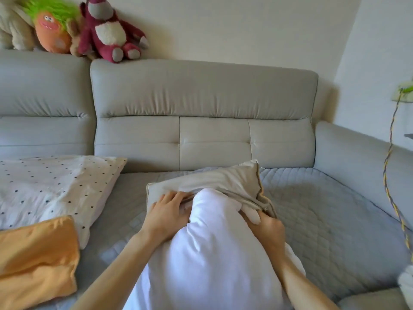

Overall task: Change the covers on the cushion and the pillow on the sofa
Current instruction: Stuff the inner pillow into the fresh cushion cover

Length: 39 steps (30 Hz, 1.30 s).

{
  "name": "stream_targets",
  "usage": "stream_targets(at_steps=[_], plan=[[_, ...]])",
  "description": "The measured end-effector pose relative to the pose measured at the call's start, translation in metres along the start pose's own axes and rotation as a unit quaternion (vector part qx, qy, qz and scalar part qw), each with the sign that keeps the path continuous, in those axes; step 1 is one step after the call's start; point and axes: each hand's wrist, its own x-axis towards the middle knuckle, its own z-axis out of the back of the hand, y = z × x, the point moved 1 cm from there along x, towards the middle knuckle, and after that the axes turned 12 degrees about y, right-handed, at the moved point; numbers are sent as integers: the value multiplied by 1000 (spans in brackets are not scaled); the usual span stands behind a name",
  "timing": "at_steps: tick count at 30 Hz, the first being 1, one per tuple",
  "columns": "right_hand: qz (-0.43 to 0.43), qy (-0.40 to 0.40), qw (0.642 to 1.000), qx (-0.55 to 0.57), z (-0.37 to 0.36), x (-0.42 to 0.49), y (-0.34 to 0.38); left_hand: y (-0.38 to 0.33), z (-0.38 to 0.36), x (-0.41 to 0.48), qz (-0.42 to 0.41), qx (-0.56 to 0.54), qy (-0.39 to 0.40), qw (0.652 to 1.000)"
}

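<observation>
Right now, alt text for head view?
On a grey sofa, a beige cover sits bunched over the end of a white cushion insert; the right hand grips its edge, the left hand lies on it. A dotted pillow and orange cover lie left.

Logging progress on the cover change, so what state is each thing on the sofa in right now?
white insert: far end inside beige cover, rest out
beige cover: bunched, half on
left hand: rests on cover
right hand: grips cover's edge
dotted pillow: covered, lying flat
orange cover: lying loose
</observation>
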Motion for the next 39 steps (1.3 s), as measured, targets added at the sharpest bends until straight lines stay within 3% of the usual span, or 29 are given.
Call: stream_targets(at_steps=[1,4,5,6,7,8,10,11,13,15,17,21,25,28,32,34,37,39], plan=[[10,22,1000,-7,6,2,-1,-2,0,1,4,34,7,999],[-15,230,973,14,42,7,5,-16,3,4,11,121,17,992],[-23,248,968,2,55,3,9,-23,3,5,7,140,15,990],[-24,220,975,-31,65,-3,11,-30,1,6,-5,161,10,987],[-29,136,987,-84,70,-10,11,-37,0,8,-18,179,1,984],[-15,1,991,-137,69,-19,11,-43,-3,11,-23,193,-7,981],[102,-195,967,-132,57,-45,20,-55,-8,14,-18,198,-21,980],[178,-219,954,-98,46,-55,26,-61,-12,15,-22,200,-29,979],[242,-110,962,-64,25,-64,37,-73,-14,17,-52,219,-46,973],[243,35,958,-145,4,-67,42,-79,-5,19,-105,253,-79,958],[237,105,940,-224,-3,-62,45,-76,13,20,-183,310,-103,927],[203,116,936,-262,-21,-34,46,-74,37,22,-281,392,-95,871],[184,59,950,-244,-27,9,43,-81,22,-1,-356,369,-133,848],[148,96,960,-218,-28,16,36,-43,11,8,-254,347,-166,887],[200,-21,960,-197,-31,-8,24,0,-16,-5,-103,226,-153,956],[284,-120,938,-160,-24,-25,18,7,-30,-23,-65,177,-147,971],[408,-260,863,-148,-20,-46,6,12,-32,-38,56,107,-101,987],[418,-265,858,-138,-14,-58,16,8,-31,-41,116,59,-63,989]])
